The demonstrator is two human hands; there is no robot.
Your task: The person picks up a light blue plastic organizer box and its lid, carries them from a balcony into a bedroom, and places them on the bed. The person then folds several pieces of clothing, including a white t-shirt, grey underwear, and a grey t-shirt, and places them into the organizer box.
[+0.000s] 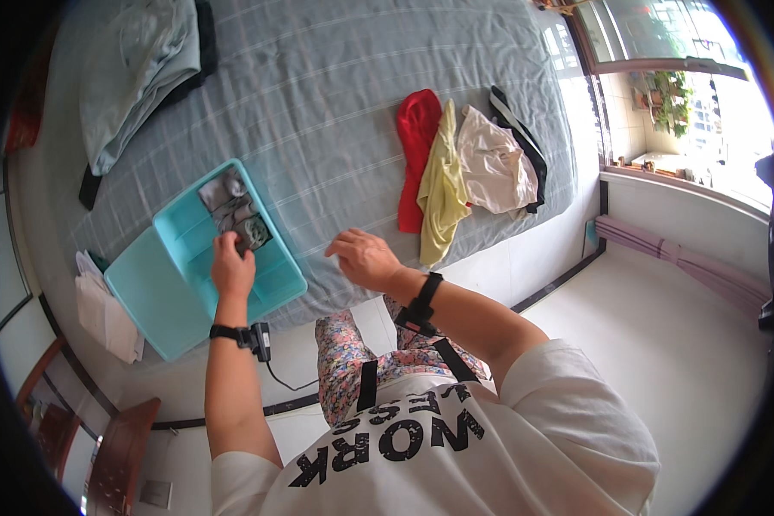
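A turquoise plastic storage box (284, 274) with divided compartments sits on the bed near its front edge. Several rolled grey cloth pieces (222, 193) fill its far right part. My left hand (233, 267) reaches into the box, with thumb and fingers around the near edge of a dark grey rolled cloth bundle (253, 232). Part of the bundle is hidden behind the fingers. To the right of the box, my right hand (364, 259) hovers over the bedspread, fingers loosely bent and apart, holding nothing. The box's lid (155, 290) lies to the left of the box.
On the bed's right lie a red garment (416, 148), a yellow-green garment (442, 206), a white garment (496, 161) and a black strip of cloth (522, 138). Pale folded clothing (142, 77) lies far left. White cloth (106, 316) is beside the lid. A window (671, 122) is at right.
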